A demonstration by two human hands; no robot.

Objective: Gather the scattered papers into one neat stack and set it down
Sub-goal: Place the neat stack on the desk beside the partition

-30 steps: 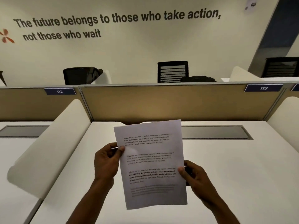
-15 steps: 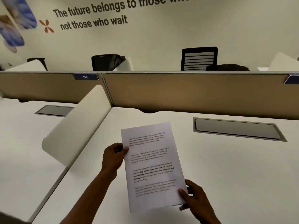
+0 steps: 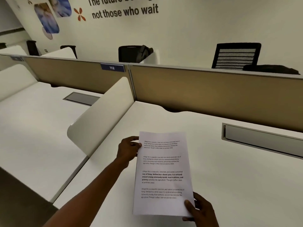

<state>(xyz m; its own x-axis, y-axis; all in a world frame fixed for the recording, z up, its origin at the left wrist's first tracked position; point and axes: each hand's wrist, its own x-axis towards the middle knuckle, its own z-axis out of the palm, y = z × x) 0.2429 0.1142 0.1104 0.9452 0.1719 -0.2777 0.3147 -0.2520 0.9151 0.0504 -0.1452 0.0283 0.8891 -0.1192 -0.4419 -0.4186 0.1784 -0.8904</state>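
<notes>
A stack of white printed papers (image 3: 163,174) is held just above the white desk (image 3: 229,177), its edges lined up and the text facing me. My left hand (image 3: 128,150) pinches the stack's upper left edge. My right hand (image 3: 200,210) grips its lower right corner, thumb on top of the page. How many sheets lie under the top one cannot be told. No loose sheets show elsewhere on the desk.
A curved white side divider (image 3: 101,115) stands left of the papers, with a neighbouring desk (image 3: 32,128) beyond it. A tan back partition (image 3: 213,92) runs along the far edge. A grey cable tray lid (image 3: 262,140) is set into the desk at the right.
The view has swung to the left and down. The papers have come lower and nearer the desk, and my right hand has slid down to the bottom right corner.
</notes>
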